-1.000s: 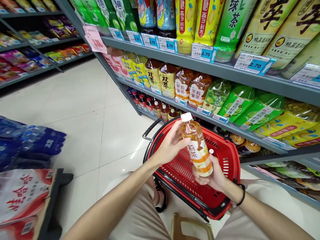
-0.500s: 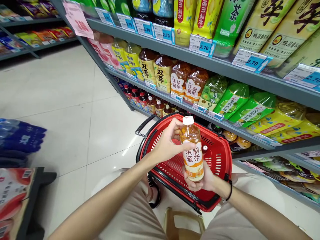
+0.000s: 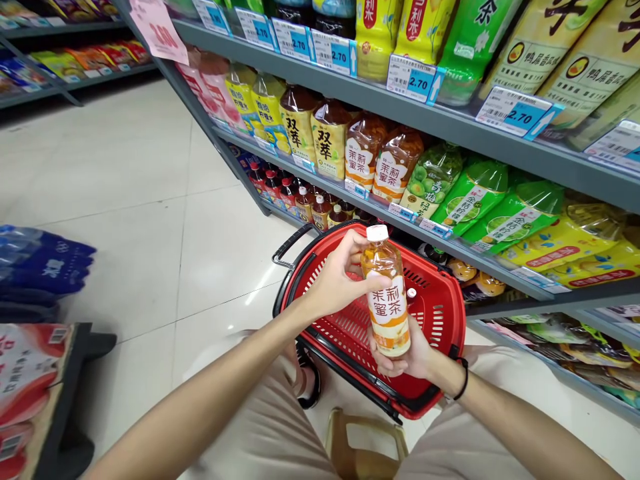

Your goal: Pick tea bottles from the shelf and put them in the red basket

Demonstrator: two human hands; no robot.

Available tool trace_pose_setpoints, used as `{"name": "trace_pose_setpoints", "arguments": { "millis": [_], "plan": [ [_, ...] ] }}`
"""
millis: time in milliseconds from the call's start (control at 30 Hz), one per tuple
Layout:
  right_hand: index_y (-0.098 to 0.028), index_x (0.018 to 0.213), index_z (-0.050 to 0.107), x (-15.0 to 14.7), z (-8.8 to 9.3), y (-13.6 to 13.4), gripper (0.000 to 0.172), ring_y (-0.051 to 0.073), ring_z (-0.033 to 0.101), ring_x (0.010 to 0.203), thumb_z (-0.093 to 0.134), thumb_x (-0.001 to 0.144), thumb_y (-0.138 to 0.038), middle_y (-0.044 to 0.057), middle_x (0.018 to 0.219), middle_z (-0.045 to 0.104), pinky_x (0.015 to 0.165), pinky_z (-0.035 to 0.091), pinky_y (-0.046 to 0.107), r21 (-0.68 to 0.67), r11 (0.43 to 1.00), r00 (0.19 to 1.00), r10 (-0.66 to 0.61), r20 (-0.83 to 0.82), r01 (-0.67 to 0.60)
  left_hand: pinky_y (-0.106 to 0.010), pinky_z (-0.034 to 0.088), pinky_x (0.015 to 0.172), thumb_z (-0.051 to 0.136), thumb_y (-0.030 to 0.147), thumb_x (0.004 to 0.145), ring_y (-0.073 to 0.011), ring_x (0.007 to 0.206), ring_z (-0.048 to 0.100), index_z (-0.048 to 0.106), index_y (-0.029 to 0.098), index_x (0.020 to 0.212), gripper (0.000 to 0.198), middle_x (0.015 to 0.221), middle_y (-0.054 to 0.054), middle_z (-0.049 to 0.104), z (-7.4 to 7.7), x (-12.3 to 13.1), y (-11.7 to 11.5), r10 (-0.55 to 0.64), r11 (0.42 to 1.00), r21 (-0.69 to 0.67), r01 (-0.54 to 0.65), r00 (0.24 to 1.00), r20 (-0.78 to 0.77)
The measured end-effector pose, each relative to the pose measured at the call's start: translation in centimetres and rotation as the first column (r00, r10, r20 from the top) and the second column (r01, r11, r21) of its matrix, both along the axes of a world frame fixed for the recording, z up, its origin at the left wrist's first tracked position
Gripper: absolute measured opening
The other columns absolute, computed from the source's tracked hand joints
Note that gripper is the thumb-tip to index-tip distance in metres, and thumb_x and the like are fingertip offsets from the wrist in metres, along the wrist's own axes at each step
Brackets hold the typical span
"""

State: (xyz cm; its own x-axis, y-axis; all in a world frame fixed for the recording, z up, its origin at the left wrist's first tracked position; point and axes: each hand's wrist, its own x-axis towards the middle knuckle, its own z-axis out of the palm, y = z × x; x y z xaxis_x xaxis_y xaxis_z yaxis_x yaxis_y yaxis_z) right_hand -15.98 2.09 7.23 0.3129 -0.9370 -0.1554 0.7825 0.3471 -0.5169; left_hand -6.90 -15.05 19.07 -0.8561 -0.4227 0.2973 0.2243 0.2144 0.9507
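A bottle of amber tea [image 3: 387, 300] with a white cap and a white-and-orange label is held slightly tilted above a red shopping basket [image 3: 320, 273]. My left hand [image 3: 345, 270] grips its upper part, the thumb lying across the label and the fingers behind. From below, my right hand [image 3: 410, 353] holds the bottle near its base, the fingers wrapped under and behind it. Inside the basket, partly hidden behind the held bottle, another white cap [image 3: 411, 293] shows.
Drink shelves [image 3: 320, 80] with price tags rise in front and to the right, several matching tea bottles [image 3: 397, 163] among them. Blue-wrapped bottle packs [image 3: 45, 267] and red-and-white cartons [image 3: 30, 380] stand at left. A small stool [image 3: 367, 433] is between my legs, below the basket.
The view has shifted slightly, so the shelves appear a little lower and further right at the top. Both hands keep the same hold on the bottle.
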Motion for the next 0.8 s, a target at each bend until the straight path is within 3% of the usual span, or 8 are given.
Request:
{"name": "trace_pose_setpoints", "arguments": {
  "millis": [200, 300, 400, 500, 667, 800],
  "plan": [
    [-0.009, 0.085, 0.067, -0.1, 0.2, 0.2, 0.075, 0.008, 0.026, 0.029, 0.044, 0.082, -0.081, 0.003, 0.048, 0.06, 0.034, 0.02, 0.024, -0.003, 1.0, 1.0, -0.027, 0.014, 0.027, -0.028, 0.052, 0.076, 0.086, 0.031, 0.077, -0.0164, 0.089, 0.066, 0.045, 0.023, 0.103, 0.049, 0.103, -0.002, 0.068, -0.2, 0.0, 0.0, 0.007, 0.999, 0.038, -0.007, 1.0, -0.006],
    [-0.01, 0.085, 0.069, 0.0, 0.7, 0.1, 0.076, 0.009, 0.028, 0.03, 0.044, 0.082, -0.082, 0.004, 0.05, 0.062, 0.035, 0.022, 0.024, 0.002, 0.999, 0.999, -0.048, -0.015, 0.048, -0.03, 0.053, 0.08, 0.083, 0.033, 0.082, -0.0186, 0.096, 0.068, 0.048, 0.023, 0.109, 0.045, 0.113, -0.006, 0.07, -0.6, -0.2, 0.0, -0.002, 0.999, 0.054, 0.003, 1.0, -0.016],
    [-0.008, 0.09, 0.072, 0.1, 1.6, 0.1, 0.081, 0.011, 0.035, 0.032, 0.04, 0.085, -0.082, 0.008, 0.053, 0.066, 0.036, 0.025, 0.024, 0.023, 0.981, 0.979, -0.192, -0.072, 0.194, -0.035, 0.053, 0.093, 0.072, 0.037, 0.092, -0.0225, 0.112, 0.067, 0.051, 0.023, 0.128, 0.044, 0.129, -0.011, 0.068, -1.2, -0.6, 0.1, 0.013, 0.998, 0.068, -0.009, 0.999, -0.049],
    [-0.006, 0.093, 0.074, -0.1, 2.9, 0.3, 0.077, 0.013, 0.043, 0.035, 0.039, 0.09, -0.074, 0.009, 0.054, 0.066, 0.04, 0.031, 0.025, 0.015, 0.94, 0.934, -0.337, -0.119, 0.341, -0.039, 0.05, 0.103, 0.067, 0.044, 0.096, -0.024, 0.12, 0.065, 0.053, 0.022, 0.134, 0.046, 0.137, -0.012, 0.065, -1.4, -1.1, 0.1, 0.075, 0.99, 0.125, -0.064, 0.994, -0.084],
    [-0.009, 0.096, 0.075, -1.3, 4.4, 0.6, 0.061, 0.02, 0.06, 0.05, 0.047, 0.094, -0.064, 0.011, 0.067, 0.072, 0.051, 0.046, 0.031, -0.131, 0.906, 0.877, -0.423, -0.229, 0.403, -0.038, 0.052, 0.1, 0.067, 0.056, 0.092, -0.0251, 0.117, 0.065, 0.059, 0.02, 0.126, 0.05, 0.134, -0.012, 0.066, -0.4, -1.4, -0.5, 0.142, 0.965, 0.234, -0.118, 0.986, -0.09],
    [-0.015, 0.102, 0.074, -1.0, 3.7, 0.6, 0.042, 0.02, 0.064, 0.062, 0.066, 0.093, -0.055, 0.01, 0.085, 0.076, 0.054, 0.053, 0.031, -0.266, 0.869, 0.777, -0.493, -0.392, 0.417, -0.037, 0.051, 0.101, 0.068, 0.055, 0.091, -0.025, 0.115, 0.065, 0.062, 0.017, 0.126, 0.052, 0.13, -0.013, 0.069, 0.3, -1.1, -1.0, 0.175, 0.969, 0.193, -0.155, 0.981, -0.09]
  ]
}}
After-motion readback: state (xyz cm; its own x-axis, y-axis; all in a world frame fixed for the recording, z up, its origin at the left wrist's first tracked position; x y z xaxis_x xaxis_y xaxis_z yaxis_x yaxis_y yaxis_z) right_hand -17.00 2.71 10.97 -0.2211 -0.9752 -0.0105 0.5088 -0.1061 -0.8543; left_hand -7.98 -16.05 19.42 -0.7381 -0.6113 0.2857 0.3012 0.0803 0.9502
